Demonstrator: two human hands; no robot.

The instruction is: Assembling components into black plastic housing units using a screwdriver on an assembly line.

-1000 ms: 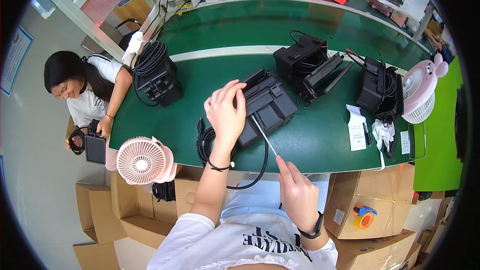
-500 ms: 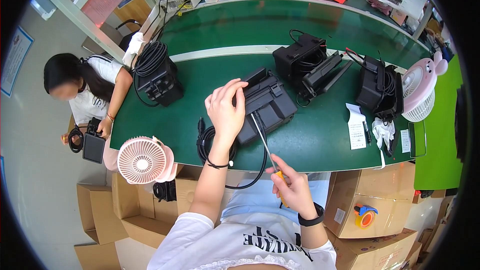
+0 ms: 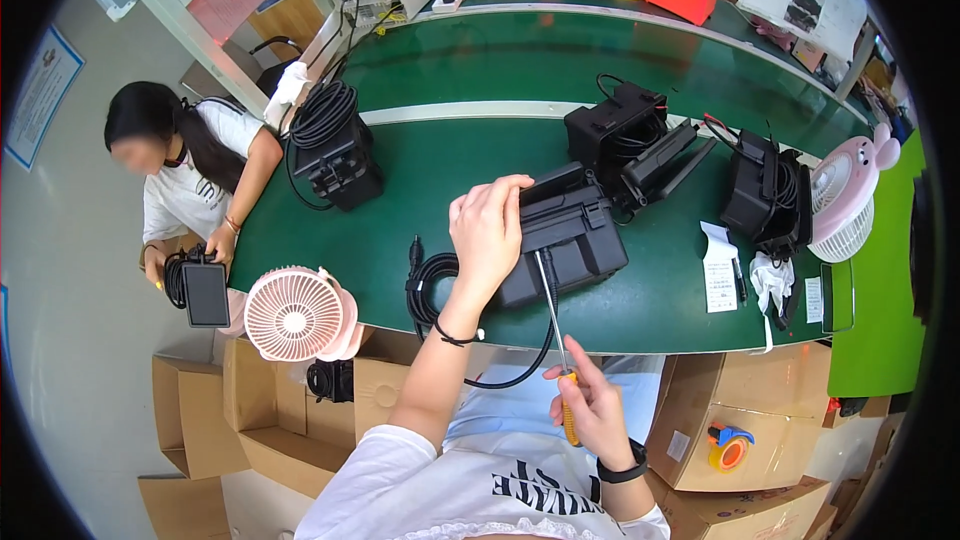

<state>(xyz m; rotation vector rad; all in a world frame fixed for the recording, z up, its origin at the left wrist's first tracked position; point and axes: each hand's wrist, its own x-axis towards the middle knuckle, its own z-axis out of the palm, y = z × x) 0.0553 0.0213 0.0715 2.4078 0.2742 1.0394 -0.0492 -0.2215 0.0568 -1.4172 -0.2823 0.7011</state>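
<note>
A black plastic case (image 3: pixel 578 240) lies tilted near the front edge of the green table. My left hand (image 3: pixel 488 235) is closed on its left side, fingers bent over the upper edge. In my right hand (image 3: pixel 597 415) is a screwdriver (image 3: pixel 559 332) with a yellow handle, held between thumb and fingers below the table edge. Its metal shaft points up to the near face of the case, where the tip meets a recess beside a black cable. The exact contact at the tip is too small to tell. A coiled black cable (image 3: pixel 425 290) lies left of the case.
Other black cases with cables stand at the left (image 3: pixel 340 165) and back right (image 3: pixel 612 125). Pink fans stand at the front left (image 3: pixel 293 315) and far right (image 3: pixel 840 195). A co-worker (image 3: pixel 215 155) at left handles a screen device (image 3: pixel 207 292). Cardboard boxes (image 3: pixel 745 410) sit below.
The whole view has shifted, so the table's things appear farther right. The screwdriver stands a little more upright, its tip still at the case. My left hand keeps its hold.
</note>
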